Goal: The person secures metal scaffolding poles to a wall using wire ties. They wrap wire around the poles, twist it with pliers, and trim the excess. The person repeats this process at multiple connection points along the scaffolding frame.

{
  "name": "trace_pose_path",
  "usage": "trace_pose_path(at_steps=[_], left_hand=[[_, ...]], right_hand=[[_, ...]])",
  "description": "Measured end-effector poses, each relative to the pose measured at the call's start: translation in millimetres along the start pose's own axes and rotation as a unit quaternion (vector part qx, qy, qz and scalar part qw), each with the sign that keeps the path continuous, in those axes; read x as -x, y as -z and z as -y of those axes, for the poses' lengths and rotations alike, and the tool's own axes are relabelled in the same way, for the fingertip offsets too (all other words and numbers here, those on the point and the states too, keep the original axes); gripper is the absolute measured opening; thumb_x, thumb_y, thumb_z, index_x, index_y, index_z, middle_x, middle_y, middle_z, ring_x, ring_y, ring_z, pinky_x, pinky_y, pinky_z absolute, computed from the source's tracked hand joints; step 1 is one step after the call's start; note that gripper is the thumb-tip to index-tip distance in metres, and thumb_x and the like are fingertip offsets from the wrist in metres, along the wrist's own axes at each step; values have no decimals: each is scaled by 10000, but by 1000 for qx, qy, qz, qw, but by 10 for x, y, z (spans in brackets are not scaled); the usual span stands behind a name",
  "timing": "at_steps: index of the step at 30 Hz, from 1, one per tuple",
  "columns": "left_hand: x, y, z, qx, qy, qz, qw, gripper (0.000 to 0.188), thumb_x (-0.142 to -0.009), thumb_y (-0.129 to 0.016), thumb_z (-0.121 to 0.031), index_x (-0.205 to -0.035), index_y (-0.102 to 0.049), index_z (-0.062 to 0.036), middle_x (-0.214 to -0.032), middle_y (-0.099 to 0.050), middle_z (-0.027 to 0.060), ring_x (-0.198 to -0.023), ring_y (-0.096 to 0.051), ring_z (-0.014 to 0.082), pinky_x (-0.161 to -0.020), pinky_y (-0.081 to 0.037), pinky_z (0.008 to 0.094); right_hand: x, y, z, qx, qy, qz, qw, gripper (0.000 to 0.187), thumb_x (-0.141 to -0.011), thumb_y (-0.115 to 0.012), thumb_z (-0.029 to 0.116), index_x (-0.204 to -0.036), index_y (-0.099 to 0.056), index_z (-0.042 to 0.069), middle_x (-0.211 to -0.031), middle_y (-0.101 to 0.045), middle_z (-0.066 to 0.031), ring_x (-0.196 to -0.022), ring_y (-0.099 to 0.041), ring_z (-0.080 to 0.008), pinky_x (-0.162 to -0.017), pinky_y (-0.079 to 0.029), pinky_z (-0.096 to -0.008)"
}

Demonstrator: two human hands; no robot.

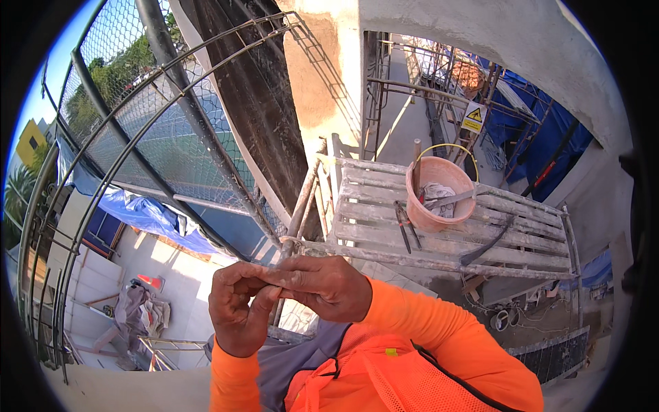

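A pale concrete wall [439, 17] arches over a building site, high beyond the grip and to its right. Wire mesh [206, 130] on a frame of dark poles rises to the grip's upper left, and curved steel bars sweep through the foreground on that side. Just beyond the grip and to its right stands a slatted counter [364, 233], its boards smeared whitish. Blue sheeting [147, 216] hangs well to the grip's left.

On the counter, beyond and to the right of the grip, sits a pinkish bucket [425, 218] holding a wooden handle and a pale cloth. A dark curved blade [484, 250] lies farther right, near the counter's front edge; dark pincers [403, 224] lie between the bucket and the grip.

Nearest the viewer, a worker in orange sleeves brings the left grip [240, 302] and right grip [319, 285] together, touching, short of the counter's near left corner. The fingers are bent and drawn in at the tips; whether anything is pinched between them cannot be told.
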State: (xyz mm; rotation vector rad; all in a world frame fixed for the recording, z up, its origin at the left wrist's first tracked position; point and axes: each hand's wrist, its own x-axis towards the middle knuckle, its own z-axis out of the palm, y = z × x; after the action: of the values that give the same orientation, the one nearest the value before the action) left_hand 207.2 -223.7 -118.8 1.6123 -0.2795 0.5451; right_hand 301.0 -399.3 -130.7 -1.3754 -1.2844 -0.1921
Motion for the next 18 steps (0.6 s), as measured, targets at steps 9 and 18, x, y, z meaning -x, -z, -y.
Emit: trace_pose_path(at_steps=[9, 18], left_hand=[[46, -64, -51, 97, -16, -86, 991, 423, -985, -708, -61, -1308, -440, -16, -1121, -648, 114, -988, -665, 160, -881, -534, 285], [-113, 266, -235, 27, -23, 75, 997, 224, -979, -675, -13, -1178, -573, -17, -1005, -659, 95, -769, -650, 125, -649, -517, 279]], right_hand=[[-286, -88, 23, 124, 53, -12, 991, 359, -872, -735, -35, -1223, -716, 41, -868, -722, -123, -666, -694, -281, -583, -549, -365], [-316, 276, 139, 217, 140, 90, 962, 570, -755, -753, -12, -1311, -683, 96, -659, -518, 1, -520, -548, -188, -430, -420, -332]])
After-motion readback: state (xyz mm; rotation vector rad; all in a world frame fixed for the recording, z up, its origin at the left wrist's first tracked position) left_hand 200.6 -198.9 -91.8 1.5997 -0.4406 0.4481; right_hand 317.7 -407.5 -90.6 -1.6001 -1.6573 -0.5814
